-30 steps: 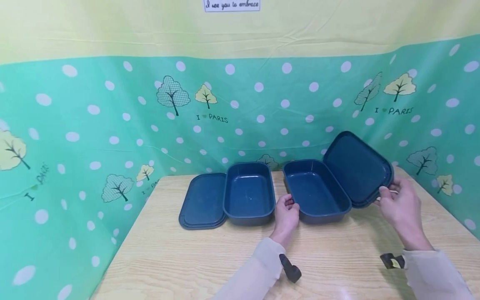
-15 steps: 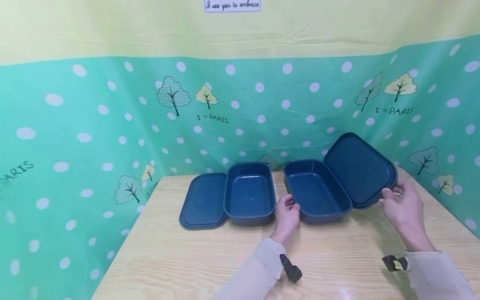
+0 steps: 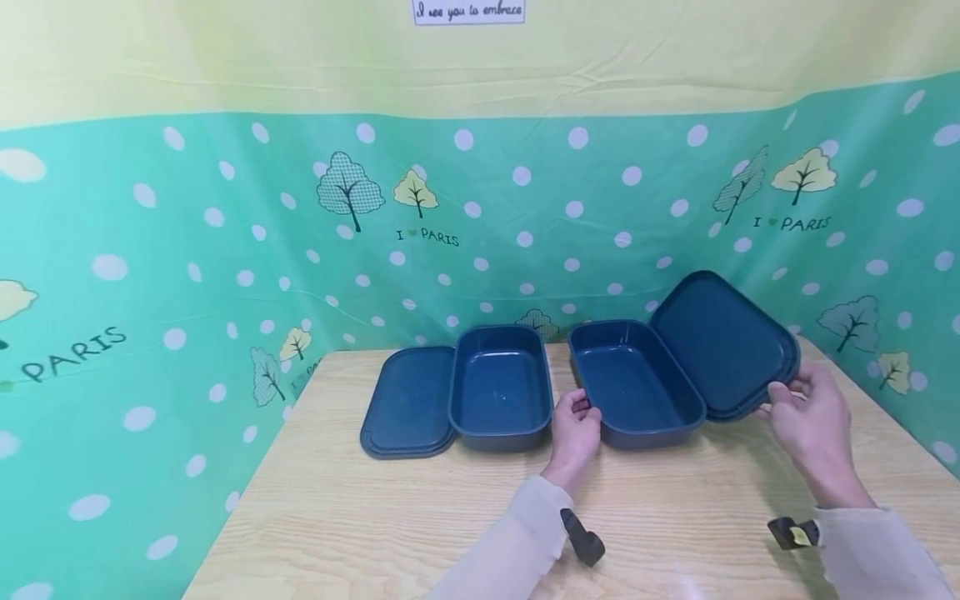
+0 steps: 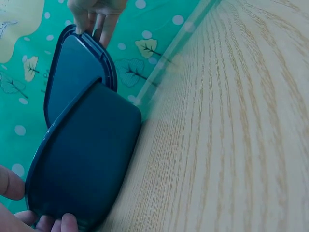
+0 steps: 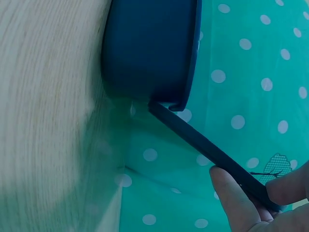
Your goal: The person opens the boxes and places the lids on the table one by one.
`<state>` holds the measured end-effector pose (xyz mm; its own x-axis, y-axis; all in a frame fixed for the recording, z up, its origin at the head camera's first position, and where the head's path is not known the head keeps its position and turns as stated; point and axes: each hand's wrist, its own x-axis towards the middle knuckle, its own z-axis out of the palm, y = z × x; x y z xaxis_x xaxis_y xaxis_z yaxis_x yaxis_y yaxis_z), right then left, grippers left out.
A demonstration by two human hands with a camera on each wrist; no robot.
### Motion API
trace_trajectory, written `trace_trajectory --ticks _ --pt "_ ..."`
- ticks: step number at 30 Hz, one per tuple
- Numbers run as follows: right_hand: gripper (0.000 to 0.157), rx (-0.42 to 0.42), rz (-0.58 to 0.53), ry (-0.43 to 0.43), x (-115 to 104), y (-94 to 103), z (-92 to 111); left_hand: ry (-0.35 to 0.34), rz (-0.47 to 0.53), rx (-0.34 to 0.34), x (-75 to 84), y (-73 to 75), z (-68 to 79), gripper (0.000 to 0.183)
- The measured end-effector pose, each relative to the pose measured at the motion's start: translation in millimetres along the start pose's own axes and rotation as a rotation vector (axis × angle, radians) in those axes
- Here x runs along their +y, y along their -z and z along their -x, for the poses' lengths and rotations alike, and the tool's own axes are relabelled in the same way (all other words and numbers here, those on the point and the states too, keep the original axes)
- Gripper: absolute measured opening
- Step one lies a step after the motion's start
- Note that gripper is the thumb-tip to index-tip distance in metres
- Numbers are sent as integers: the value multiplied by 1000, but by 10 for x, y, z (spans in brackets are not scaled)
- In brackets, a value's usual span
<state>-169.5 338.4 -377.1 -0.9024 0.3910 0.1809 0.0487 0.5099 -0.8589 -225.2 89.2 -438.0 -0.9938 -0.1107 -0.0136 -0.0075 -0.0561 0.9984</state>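
Note:
A dark blue rectangular container (image 3: 637, 387) stands on the table, its hollow facing up. My left hand (image 3: 574, 433) grips its left side wall near the front corner; in the left wrist view the thumb and fingertips (image 4: 68, 223) lie along that container's wall. At its right, a matching dark blue lid (image 3: 723, 346) is tilted, its left edge low against the container's side and its right edge raised. The right hand (image 3: 810, 421) pinches the lid's right front corner between thumb and fingers. In the right wrist view the lid (image 5: 193, 137) shows edge-on below the container's rim.
A second dark blue container (image 3: 501, 392) stands to the left, close beside my left hand. Another lid (image 3: 411, 404) lies flat at its left, touching it. The wooden table (image 3: 360, 533) ends at a green dotted cloth (image 3: 420, 283) behind and at both sides.
My right hand has moved slightly right and down, and the pinched lid leans further outward and lower. My left hand and the container it grips have stayed in place.

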Motion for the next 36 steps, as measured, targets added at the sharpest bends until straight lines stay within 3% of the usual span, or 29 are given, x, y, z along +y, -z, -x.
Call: trace_trajectory --ticks 24,36 --pt "57 -26 -74 -60 134 11 1 3 27 -6 -21 10 -20 33" --pt "56 -25 -108 -49 219 8 -9 9 21 -10 -22 13 -15 34"
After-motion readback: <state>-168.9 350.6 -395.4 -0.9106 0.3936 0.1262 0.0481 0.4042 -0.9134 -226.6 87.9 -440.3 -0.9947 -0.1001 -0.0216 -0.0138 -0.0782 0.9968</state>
